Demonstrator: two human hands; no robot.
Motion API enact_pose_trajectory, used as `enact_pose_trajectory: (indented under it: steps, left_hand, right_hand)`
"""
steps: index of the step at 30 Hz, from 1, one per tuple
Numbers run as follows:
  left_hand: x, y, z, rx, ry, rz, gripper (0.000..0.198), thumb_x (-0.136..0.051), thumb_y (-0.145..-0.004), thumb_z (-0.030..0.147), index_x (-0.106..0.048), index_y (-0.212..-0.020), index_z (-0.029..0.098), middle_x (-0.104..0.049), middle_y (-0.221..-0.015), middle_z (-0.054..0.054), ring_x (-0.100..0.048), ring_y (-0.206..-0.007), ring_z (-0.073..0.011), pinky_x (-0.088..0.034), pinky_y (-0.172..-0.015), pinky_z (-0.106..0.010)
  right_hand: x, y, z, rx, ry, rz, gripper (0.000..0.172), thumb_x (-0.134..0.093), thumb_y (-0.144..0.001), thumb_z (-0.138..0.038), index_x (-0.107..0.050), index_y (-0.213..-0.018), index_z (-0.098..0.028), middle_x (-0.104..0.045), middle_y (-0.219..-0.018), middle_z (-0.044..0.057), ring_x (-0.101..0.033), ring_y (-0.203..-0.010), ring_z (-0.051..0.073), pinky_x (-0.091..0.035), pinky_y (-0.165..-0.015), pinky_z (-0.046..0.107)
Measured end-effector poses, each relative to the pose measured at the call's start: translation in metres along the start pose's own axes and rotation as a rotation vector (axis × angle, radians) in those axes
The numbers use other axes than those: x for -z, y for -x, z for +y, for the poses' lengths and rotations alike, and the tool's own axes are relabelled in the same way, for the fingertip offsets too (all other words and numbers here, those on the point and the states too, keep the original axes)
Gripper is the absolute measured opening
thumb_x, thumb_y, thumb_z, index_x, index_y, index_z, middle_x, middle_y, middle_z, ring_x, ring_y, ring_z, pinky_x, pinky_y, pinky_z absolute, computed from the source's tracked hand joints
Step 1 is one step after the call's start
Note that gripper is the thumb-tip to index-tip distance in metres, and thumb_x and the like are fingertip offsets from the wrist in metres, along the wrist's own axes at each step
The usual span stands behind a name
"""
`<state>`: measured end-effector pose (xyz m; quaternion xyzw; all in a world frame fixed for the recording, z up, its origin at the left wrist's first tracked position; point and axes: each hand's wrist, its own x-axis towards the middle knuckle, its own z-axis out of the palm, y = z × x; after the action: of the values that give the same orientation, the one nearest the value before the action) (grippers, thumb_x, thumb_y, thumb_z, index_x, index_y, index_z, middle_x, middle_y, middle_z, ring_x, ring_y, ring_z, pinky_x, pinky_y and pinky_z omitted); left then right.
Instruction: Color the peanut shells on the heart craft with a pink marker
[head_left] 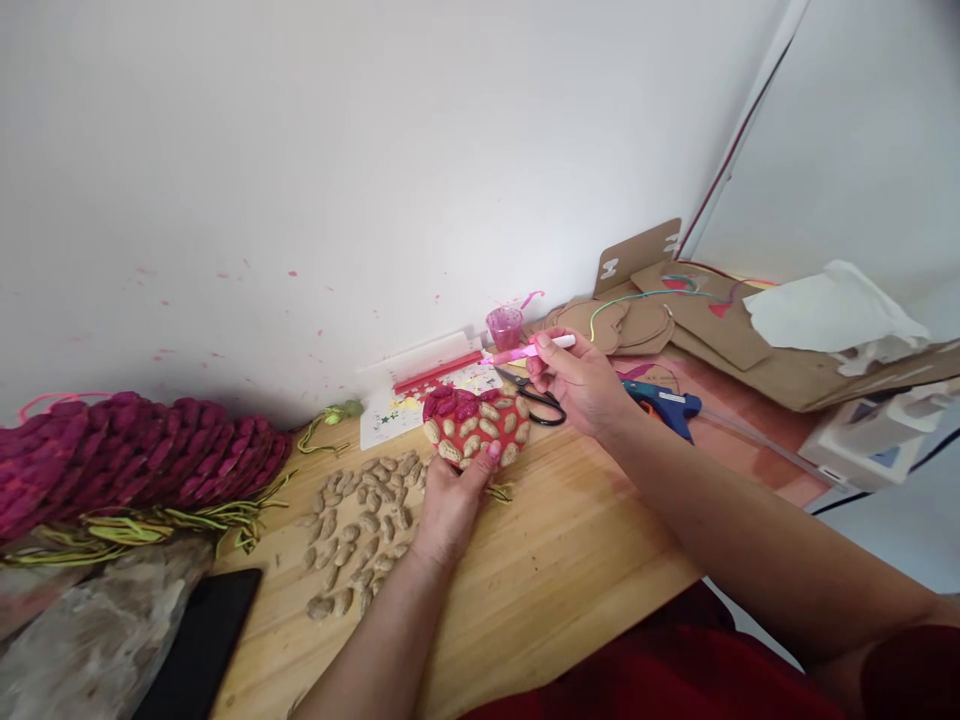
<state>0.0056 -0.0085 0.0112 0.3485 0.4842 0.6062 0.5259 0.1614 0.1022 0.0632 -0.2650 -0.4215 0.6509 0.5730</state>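
Observation:
My left hand [459, 490] grips the lower edge of a red heart-shaped piece [491, 428] with peanuts stuck over its face. The peanuts along its upper left are painted magenta; the others are plain tan. Pink paint marks my left thumb. In my right hand [574, 380] is a paintbrush [529, 350] with a white handle end and pink-stained front, pointing left above the heart. A clear plastic cup [504, 328] with pink paint stands behind the brush. Black-handled scissors [541, 405] lie partly hidden beside my right hand.
Loose peanuts [367, 520] spread left of my left arm. A row of magenta peanut pieces [150, 450] with green strings lines the wall, near a plastic bag [97, 630] and black flat object [202, 640]. Rightward are a blue glue gun [671, 405] and cardboard [720, 330].

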Motion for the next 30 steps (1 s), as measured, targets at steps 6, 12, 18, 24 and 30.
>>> enact_pose_trajectory:
  steps: [6, 12, 18, 24, 30]
  left_hand:
    - [0.009, -0.002, -0.011, 0.005, -0.059, -0.015, 0.043, -0.091, -0.075, 0.049, -0.077, -0.097, 0.016, -0.078, -0.088, -0.006, -0.067, -0.073, -0.015, -0.052, -0.071, -0.026]
    - [0.007, -0.001, 0.0, 0.161, -0.192, -0.048, 0.052, -0.09, -0.069, 0.06, -0.065, -0.073, 0.015, -0.054, -0.055, 0.004, -0.038, -0.046, -0.0057, -0.024, -0.044, -0.02]
    - [0.004, 0.004, 0.011, 0.324, -0.257, -0.127, 0.062, -0.088, -0.064, 0.068, -0.071, -0.087, 0.013, -0.068, -0.064, -0.003, -0.052, -0.043, -0.0092, -0.037, -0.044, -0.022]
    - [0.015, 0.009, 0.028, 0.294, -0.595, -0.25, 0.066, -0.062, -0.082, 0.083, -0.064, -0.076, 0.017, -0.07, -0.068, -0.007, -0.065, -0.053, -0.0179, -0.048, -0.055, -0.03]
    - [0.018, 0.011, 0.05, 0.105, -1.371, -0.066, 0.059, -0.052, -0.093, 0.07, -0.05, -0.057, 0.024, -0.064, -0.06, -0.006, -0.06, -0.061, -0.0219, -0.036, -0.059, -0.032]
  right_hand:
    - [0.001, 0.001, -0.003, -0.009, 0.024, -0.019, 0.055, -0.096, -0.062, -0.059, -0.061, -0.084, -0.023, -0.063, -0.061, -0.006, -0.051, -0.054, 0.008, -0.034, -0.05, 0.022]
    - [0.003, -0.001, 0.001, 0.011, 0.058, 0.012, 0.055, -0.094, -0.064, -0.06, -0.06, -0.085, -0.023, -0.062, -0.061, -0.006, -0.052, -0.056, 0.009, -0.034, -0.05, 0.022]
    - [0.003, -0.001, 0.002, 0.008, 0.096, 0.017, 0.054, -0.093, -0.066, -0.06, -0.059, -0.083, -0.022, -0.062, -0.061, -0.006, -0.05, -0.055, 0.007, -0.032, -0.048, 0.02]
    - [0.001, 0.001, 0.005, -0.023, 0.076, -0.006, 0.05, -0.09, -0.07, -0.058, -0.058, -0.084, -0.023, -0.06, -0.063, -0.006, -0.047, -0.053, 0.007, -0.026, -0.044, 0.021]
    - [0.0, 0.0, 0.009, 0.024, 0.074, -0.015, 0.054, -0.093, -0.065, -0.061, -0.058, -0.081, -0.022, -0.061, -0.059, -0.006, -0.05, -0.054, 0.008, -0.034, -0.049, 0.021]
